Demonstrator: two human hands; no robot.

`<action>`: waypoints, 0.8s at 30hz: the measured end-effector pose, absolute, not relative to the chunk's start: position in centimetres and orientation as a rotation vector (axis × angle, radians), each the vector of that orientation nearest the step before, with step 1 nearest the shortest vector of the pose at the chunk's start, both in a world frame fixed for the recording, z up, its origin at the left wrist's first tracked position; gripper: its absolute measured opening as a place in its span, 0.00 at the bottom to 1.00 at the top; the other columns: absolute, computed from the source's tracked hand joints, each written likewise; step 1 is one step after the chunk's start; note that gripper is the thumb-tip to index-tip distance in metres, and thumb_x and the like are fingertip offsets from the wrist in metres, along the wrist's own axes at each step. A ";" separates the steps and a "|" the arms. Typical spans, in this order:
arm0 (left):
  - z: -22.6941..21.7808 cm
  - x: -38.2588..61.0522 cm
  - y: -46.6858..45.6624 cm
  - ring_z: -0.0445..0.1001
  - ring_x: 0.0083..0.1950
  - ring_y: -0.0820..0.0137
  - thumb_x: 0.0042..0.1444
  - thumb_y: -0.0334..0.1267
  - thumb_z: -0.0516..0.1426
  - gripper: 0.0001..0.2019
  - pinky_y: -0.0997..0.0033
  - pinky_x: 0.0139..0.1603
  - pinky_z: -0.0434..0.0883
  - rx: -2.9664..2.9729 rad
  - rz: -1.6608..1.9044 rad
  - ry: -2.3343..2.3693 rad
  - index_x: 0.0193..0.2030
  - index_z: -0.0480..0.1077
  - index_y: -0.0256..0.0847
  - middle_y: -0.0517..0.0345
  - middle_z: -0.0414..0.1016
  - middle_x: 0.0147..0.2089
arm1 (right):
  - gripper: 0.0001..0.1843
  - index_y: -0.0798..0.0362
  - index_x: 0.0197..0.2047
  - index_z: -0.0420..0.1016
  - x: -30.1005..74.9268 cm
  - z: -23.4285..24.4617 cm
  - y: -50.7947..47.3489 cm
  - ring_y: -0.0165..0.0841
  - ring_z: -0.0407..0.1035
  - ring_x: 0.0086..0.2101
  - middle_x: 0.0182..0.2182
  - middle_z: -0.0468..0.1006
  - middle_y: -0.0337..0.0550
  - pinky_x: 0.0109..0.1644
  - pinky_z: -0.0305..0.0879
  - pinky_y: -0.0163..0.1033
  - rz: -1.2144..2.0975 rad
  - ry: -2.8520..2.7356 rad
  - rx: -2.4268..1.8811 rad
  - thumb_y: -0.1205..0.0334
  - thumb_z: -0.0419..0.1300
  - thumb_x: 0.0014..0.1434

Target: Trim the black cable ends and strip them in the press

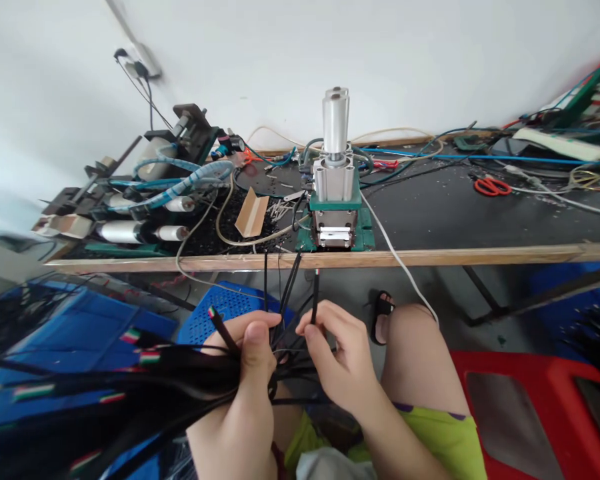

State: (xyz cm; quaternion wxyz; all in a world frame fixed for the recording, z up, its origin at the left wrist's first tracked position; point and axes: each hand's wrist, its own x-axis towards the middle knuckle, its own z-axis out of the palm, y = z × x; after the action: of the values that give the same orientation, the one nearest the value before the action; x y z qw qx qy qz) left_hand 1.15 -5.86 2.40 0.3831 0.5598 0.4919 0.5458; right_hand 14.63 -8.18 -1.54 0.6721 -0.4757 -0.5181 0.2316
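A thick bundle of black cables [180, 377] fans out to the left, held under the thumb of my left hand [250, 380]. Several cable ends in it show red, white and green wires. My right hand [343, 353] pinches a single black cable [315, 297] between thumb and fingers, its stripped tip pointing up just below the table edge. Beyond both hands, at the table's front, stands a small pneumatic press [335, 180] with a silver cylinder on a green base. More black cables hang between my hands and the table edge.
On the table [420, 213], another machine with white rollers [123, 232] stands left, beside a folded cardboard piece [251, 212]. Red-handled scissors [493, 186] lie to the right. A white cable [400, 257] hangs over the wooden edge. A blue crate [210, 310] and red stool [520, 413] are below.
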 end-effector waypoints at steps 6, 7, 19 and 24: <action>3.1 1.0 -6.8 0.45 0.13 0.78 0.68 0.64 0.69 0.22 0.72 0.14 0.50 1.313 1.462 1.171 0.38 0.83 0.46 0.70 0.53 0.15 | 0.15 0.47 0.43 0.77 12.9 -2.4 -3.5 0.40 0.81 0.49 0.45 0.87 0.46 0.58 0.77 0.44 0.738 -1.631 -0.806 0.61 0.52 0.81; 3.1 0.9 -6.8 0.43 0.13 0.80 0.68 0.62 0.69 0.21 0.73 0.15 0.51 1.298 1.485 1.134 0.38 0.83 0.46 0.72 0.51 0.15 | 0.16 0.47 0.39 0.75 12.5 -2.7 -2.7 0.39 0.80 0.45 0.41 0.85 0.44 0.57 0.77 0.44 0.752 -1.727 -0.812 0.62 0.52 0.80; 2.4 0.0 -5.4 0.46 0.14 0.82 0.70 0.49 0.70 0.14 0.75 0.17 0.46 1.131 1.486 1.031 0.38 0.81 0.42 0.74 0.54 0.17 | 0.14 0.48 0.34 0.73 12.7 -8.1 -3.6 0.32 0.71 0.28 0.26 0.78 0.35 0.37 0.61 0.36 0.850 -1.602 -1.211 0.64 0.58 0.75; 1.9 1.0 -4.3 0.45 0.14 0.83 0.68 0.49 0.71 0.14 0.76 0.17 0.44 1.079 1.435 1.036 0.38 0.81 0.41 0.75 0.53 0.18 | 0.25 0.49 0.30 0.74 14.1 -8.4 -3.6 0.34 0.74 0.33 0.29 0.81 0.41 0.41 0.69 0.37 0.766 -1.219 -1.215 0.45 0.56 0.78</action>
State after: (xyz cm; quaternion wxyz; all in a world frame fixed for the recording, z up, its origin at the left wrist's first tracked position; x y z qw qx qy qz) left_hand 0.96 -4.29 1.94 0.5094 0.4480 0.4301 0.5957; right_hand 14.06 -3.62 -8.41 0.5882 -0.5215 -0.5233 0.3289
